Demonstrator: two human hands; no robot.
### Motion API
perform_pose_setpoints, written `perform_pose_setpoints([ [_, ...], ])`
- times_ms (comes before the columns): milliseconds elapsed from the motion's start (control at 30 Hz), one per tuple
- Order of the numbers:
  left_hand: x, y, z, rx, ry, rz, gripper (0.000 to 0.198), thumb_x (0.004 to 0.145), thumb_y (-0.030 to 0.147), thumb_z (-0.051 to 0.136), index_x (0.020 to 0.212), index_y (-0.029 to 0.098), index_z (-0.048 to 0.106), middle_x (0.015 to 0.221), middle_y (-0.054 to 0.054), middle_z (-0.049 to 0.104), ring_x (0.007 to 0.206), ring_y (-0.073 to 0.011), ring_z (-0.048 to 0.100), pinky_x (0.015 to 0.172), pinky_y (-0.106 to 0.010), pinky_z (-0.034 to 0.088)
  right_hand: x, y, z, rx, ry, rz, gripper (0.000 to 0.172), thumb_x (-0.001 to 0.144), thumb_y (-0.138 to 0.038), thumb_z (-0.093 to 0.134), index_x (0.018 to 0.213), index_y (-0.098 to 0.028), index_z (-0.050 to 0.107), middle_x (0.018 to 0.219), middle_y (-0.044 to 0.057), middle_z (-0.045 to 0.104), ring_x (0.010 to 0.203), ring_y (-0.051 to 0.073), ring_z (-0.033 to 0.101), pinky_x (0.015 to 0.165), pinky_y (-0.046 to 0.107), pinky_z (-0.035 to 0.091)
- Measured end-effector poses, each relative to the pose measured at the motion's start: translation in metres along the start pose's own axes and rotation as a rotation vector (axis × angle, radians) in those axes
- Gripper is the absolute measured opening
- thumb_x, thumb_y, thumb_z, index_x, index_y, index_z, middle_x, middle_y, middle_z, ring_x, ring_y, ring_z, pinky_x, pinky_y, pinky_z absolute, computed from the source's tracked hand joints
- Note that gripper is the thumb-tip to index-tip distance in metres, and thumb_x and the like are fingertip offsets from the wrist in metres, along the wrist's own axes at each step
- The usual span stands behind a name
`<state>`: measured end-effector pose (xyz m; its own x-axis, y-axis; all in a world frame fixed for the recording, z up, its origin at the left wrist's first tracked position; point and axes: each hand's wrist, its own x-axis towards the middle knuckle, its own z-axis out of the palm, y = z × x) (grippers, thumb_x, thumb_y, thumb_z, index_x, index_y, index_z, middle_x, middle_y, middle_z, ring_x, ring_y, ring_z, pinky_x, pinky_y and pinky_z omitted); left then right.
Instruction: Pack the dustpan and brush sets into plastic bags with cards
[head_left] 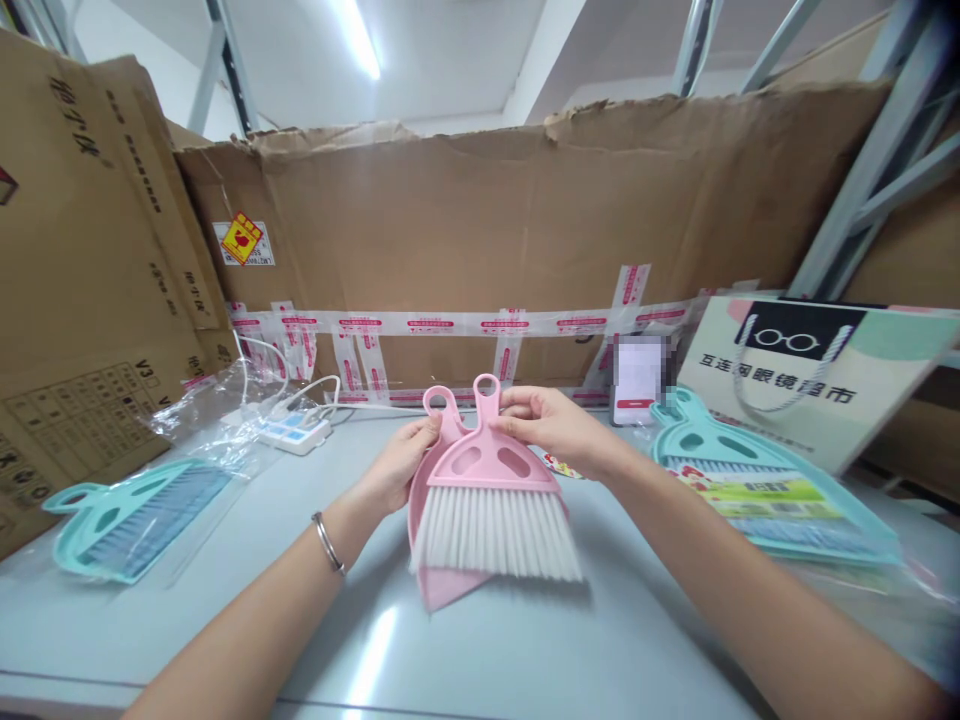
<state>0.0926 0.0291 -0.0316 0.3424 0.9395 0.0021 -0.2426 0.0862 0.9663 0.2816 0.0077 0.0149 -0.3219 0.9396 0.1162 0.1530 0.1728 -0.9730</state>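
Pink brush (491,478) is held in front of the pink dustpan (450,588), over the table (570,640). Brush handle (487,412) is pinched by the fingers of the right hand (551,425); dustpan is gripped near its neck by the left hand (399,462). Both are judged light, stiff, slightly slick plastic; bristles (495,535) soft, easily bent. Best held by the handles.

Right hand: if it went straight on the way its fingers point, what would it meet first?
Past the pink brush that the right hand holds, probably the pink dustpan handle, though depth is unclear.
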Motion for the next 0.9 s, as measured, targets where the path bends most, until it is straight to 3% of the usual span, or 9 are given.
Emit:
perform_pose_setpoints([
  [300,-0.007,0.008,0.007,-0.012,-0.030,0.051,0.040,0.066,0.040,0.073,0.095,0.014,0.065,0.077,-0.004,0.069,0.066,-0.0137,0.061,0.064,-0.025,0.045,0.001,0.012,0.025,-0.079,0.285,-0.208,0.016,0.069,-0.028,0.061,0.080,-0.016,0.065,0.079,0.004,0.069,0.070,0.015,0.061,0.065,0.028,0.047],
  [500,-0.006,0.005,0.010,-0.023,-0.075,0.059,0.033,0.067,0.037,0.073,0.089,0.013,0.067,0.074,-0.004,0.069,0.065,-0.0121,0.060,0.063,-0.023,0.044,0.001,0.017,0.035,-0.290,0.482,-0.339,0.011,0.072,-0.028,0.059,0.077,-0.018,0.061,0.081,0.003,0.062,0.074,0.015,0.057,0.072,0.030,0.046],
  [633,-0.009,0.001,0.013,-0.017,-0.097,0.054,0.033,0.071,0.038,0.069,0.095,0.016,0.067,0.080,-0.004,0.069,0.068,-0.0127,0.061,0.066,-0.023,0.044,0.002,0.022,0.040,-0.356,0.507,-0.330,0.011,0.075,-0.030,0.056,0.078,-0.020,0.056,0.086,0.004,0.055,0.083,0.018,0.053,0.067,0.030,0.046],
  [900,-0.013,0.001,0.014,0.178,-0.183,0.158,0.044,0.070,0.029,0.070,0.112,0.020,0.061,0.099,-0.005,0.067,0.081,-0.0171,0.060,0.074,-0.027,0.044,0.004,0.033,0.046,-0.314,0.522,-0.392,0.007,0.080,-0.028,0.048,0.083,-0.021,0.048,0.093,0.005,0.050,0.093,0.018,0.052,0.078,0.034,0.045],
])
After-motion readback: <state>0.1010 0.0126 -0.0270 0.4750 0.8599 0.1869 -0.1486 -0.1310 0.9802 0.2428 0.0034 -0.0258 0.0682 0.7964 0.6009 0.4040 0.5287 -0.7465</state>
